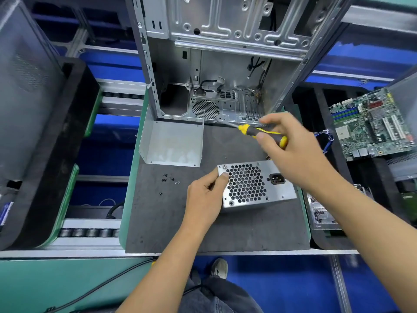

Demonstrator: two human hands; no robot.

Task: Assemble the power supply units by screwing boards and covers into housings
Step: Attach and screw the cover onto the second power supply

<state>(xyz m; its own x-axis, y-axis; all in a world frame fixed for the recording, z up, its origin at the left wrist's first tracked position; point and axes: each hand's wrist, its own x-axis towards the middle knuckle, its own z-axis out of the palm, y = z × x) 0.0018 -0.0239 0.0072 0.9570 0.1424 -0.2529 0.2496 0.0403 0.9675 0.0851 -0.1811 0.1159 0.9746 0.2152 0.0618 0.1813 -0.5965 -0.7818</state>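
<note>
The power supply unit [257, 185] rests on the dark mat [225, 229], vent grille and mains socket facing up, near the mat's right half. The left hand [204, 199] grips its near-left corner: the thumb lies on the perforated face by the top-left corner, the remaining fingers curled down the unit's left side. The right hand [291, 152] is raised above the unit's far-right corner, apart from it, fingers and thumb closed round the handle of a yellow-and-black screwdriver [259, 132]; the shaft points left and away toward the open computer case [216, 64] standing at the mat's far edge. The tip is blurred. A bent sheet-metal cover [171, 143] lies on the mat left of and beyond the unit, well apart from both hands. Loose black screws [168, 178] lie scattered just left of the left hand. A motherboard [370, 125] sits to the right, off the mat.
</note>
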